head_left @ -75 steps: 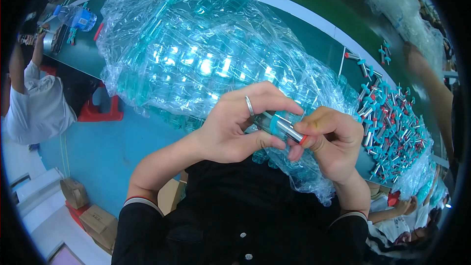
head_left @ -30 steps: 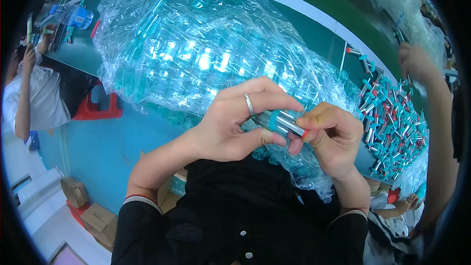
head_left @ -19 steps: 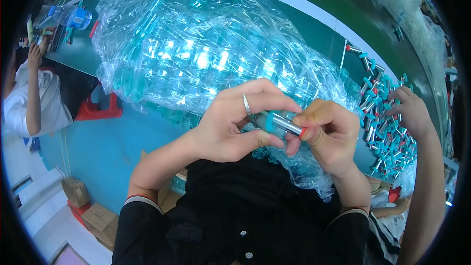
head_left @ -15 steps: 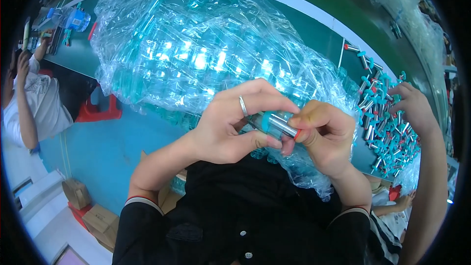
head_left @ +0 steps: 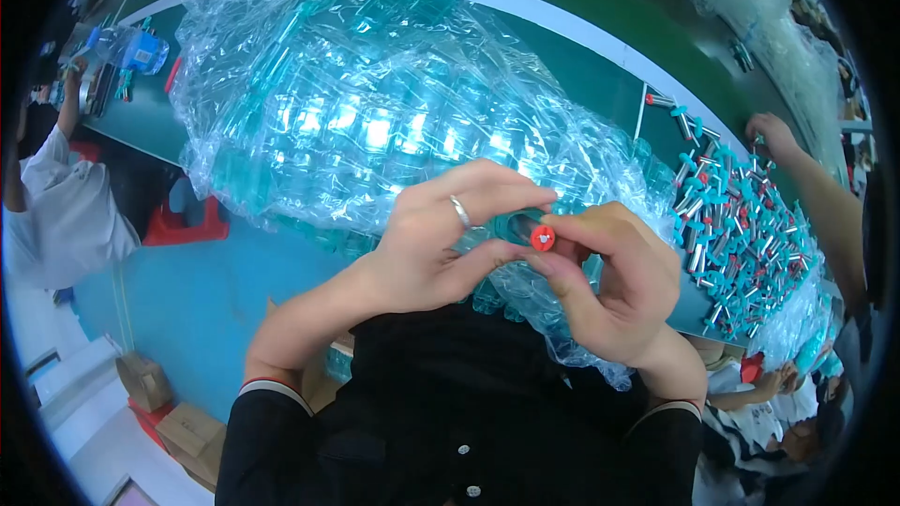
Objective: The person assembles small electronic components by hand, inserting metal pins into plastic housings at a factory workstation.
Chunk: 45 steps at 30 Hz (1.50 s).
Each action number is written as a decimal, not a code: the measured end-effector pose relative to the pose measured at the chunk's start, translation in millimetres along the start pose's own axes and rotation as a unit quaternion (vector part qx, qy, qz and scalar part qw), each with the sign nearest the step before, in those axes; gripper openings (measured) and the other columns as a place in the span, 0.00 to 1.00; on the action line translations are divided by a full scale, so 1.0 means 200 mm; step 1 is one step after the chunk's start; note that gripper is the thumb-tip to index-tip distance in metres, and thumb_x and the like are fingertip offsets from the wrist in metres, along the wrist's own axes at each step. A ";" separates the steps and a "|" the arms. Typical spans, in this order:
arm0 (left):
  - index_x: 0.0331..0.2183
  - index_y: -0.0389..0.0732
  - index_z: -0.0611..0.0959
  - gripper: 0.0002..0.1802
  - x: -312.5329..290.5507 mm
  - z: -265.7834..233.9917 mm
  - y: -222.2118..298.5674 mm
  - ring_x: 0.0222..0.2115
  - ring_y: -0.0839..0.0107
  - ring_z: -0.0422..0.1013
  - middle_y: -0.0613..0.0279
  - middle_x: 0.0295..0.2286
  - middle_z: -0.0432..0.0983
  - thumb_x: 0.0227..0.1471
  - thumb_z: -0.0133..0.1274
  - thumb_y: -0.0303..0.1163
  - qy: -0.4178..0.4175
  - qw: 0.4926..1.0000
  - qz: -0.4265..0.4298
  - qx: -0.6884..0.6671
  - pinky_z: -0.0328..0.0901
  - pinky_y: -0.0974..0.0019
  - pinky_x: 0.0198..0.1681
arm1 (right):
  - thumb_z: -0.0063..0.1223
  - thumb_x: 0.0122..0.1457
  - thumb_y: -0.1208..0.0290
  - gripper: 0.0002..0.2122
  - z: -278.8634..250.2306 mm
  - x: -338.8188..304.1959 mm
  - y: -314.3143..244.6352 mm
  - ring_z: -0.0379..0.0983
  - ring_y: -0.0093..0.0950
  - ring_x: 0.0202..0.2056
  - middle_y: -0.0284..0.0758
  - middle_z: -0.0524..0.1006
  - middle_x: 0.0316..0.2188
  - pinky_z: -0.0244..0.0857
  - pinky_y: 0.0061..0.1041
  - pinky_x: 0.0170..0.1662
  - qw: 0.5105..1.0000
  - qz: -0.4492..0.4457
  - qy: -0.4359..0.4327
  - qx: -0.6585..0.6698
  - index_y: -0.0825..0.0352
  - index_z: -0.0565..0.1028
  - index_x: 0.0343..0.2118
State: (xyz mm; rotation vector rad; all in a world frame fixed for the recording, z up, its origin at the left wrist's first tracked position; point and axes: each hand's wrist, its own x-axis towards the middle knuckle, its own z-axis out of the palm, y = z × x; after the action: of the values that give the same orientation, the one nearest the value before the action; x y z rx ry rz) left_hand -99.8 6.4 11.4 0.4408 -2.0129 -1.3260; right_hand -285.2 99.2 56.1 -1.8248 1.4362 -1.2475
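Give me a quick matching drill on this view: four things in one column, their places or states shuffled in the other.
Things:
1. small red part
2. clear bag of teal pieces
3. heap of teal-capped tubes
4. silver ring

Places:
A. on a left hand finger
B. pinched in right hand fingertips
C. spread on the green table at right
D. bulging behind both hands

Pairs: 1-B, 2-D, 3-C, 4-A

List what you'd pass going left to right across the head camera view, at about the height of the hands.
Person in a white shirt → red stool → left hand → small red cap → right hand → pile of teal and silver tubes → another person's forearm.
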 end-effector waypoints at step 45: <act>0.43 0.37 0.86 0.37 1.05 -0.86 -0.61 0.28 0.71 0.68 0.63 0.32 0.74 0.22 0.76 0.28 -0.321 0.910 -0.082 0.247 0.67 0.66 0.35 | 0.49 0.62 0.43 0.36 0.17 -0.10 0.30 0.37 0.49 0.73 0.47 0.45 0.72 0.32 0.59 0.70 0.935 0.024 -0.164 -0.313 0.54 0.57 0.69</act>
State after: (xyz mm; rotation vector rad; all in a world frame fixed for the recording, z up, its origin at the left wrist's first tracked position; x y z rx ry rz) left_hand -139.9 -287.4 18.5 0.4385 -2.9486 -1.1316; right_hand -284.6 94.1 -15.6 -2.2419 1.7857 -0.4294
